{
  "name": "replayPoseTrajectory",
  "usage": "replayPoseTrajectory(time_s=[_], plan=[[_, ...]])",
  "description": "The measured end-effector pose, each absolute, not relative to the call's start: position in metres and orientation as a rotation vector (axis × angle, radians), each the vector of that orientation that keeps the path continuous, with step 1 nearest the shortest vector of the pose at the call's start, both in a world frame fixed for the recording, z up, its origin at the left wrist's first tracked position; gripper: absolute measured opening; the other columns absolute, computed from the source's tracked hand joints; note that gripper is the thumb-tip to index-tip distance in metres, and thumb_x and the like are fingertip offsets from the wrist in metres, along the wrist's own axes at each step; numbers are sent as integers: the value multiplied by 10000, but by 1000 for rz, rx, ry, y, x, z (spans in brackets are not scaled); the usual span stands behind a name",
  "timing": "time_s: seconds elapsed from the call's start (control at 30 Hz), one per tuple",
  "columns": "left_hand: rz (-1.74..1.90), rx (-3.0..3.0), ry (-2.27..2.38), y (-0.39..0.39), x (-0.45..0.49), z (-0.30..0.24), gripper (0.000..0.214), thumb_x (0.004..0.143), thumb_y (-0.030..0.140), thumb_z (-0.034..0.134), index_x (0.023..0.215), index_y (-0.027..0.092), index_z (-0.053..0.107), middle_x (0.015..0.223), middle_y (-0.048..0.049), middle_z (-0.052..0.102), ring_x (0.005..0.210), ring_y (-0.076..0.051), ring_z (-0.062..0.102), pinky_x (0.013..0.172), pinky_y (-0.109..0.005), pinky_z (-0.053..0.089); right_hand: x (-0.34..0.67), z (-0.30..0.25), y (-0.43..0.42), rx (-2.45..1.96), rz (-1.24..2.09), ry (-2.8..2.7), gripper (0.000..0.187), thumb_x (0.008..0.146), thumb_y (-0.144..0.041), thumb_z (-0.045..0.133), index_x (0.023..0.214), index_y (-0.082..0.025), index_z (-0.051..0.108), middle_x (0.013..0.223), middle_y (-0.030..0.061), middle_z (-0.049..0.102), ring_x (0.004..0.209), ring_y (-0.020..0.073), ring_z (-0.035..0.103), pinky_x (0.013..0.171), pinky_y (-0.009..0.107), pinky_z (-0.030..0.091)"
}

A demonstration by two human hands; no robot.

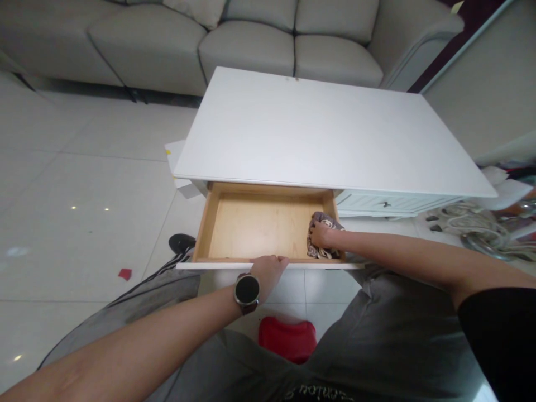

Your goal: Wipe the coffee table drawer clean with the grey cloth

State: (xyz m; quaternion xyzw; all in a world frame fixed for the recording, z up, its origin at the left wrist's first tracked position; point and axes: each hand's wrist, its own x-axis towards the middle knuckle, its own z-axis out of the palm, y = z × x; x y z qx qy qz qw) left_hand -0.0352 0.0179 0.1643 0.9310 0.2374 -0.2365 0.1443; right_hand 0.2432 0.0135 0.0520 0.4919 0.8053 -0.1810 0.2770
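Observation:
A wooden drawer [251, 223] is pulled out from the near side of a white coffee table [326, 134]. My left hand [268, 273], with a watch [247, 290] at the wrist, grips the top edge of the drawer's white front panel. Inside the drawer, at its right end, lies a bunched brown-and-cream patterned cloth [321, 249]. My right hand [321, 234] is closed on that cloth, its fingertips partly hidden in the folds. Bare wood shows over the rest of the drawer's bottom.
A grey sofa [247, 50] stands behind the table. A second drawer [377, 204] sits closed at the right. A red stool [288, 338] is between my legs. A white box [178, 162] stands left of the table, and cluttered items [486, 229] lie at the right.

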Motion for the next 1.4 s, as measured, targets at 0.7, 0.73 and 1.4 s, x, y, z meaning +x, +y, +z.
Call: replayPoseTrajectory(time_s=[0.7,0.73,1.4], plan=[[-781,2718,679,19,-30,174,385,995,71,340,1302,108,569,1045,-211,722,918,-323,741,738,-422,590,250,145,57,1421,27,2265,241,934,-204,551,957,-208,790,1183,132,712,1152,299,512,930,437,376],[-786,2719,684,19,-29,174,387,996,71,340,1304,111,569,1047,-210,722,918,-320,742,739,-419,591,248,144,54,1390,-46,2292,229,923,-211,570,985,-225,790,1219,123,699,1177,304,506,935,432,379],[-800,2723,678,18,-29,173,398,991,66,344,1323,110,558,1071,-207,726,938,-334,747,745,-442,606,225,78,4,1498,-508,1969,264,747,-262,683,993,-294,774,1007,115,765,1206,372,582,1068,665,376]])
